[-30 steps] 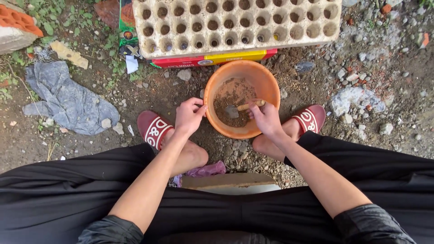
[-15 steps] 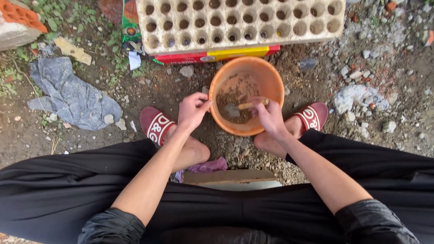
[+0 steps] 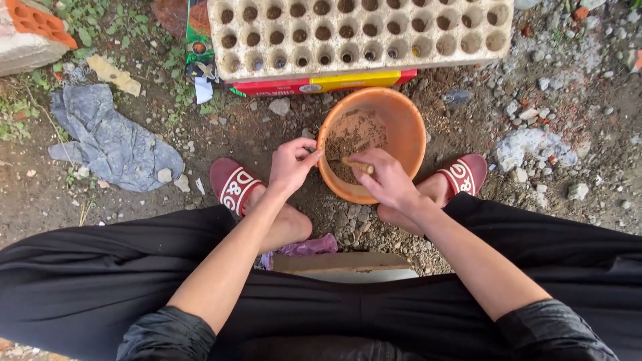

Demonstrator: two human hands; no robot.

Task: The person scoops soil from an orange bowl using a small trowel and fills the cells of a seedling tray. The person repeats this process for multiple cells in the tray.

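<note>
Orange bowl (image 3: pixel 401 127) of soil: left hand (image 3: pixel 292 165) fingers pinch its rim, right hand (image 3: pixel 382 178) fingers grip a wooden-handled trowel (image 3: pixel 359 166).

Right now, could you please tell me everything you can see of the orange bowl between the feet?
The orange bowl is round, plastic-looking, dusty inside, and sits upright on the dirt ground below the seedling tray. Brown soil covers part of its bottom. The left hand pinches its near-left rim; the right hand reaches over the near rim holding a wooden-handled tool.
</note>
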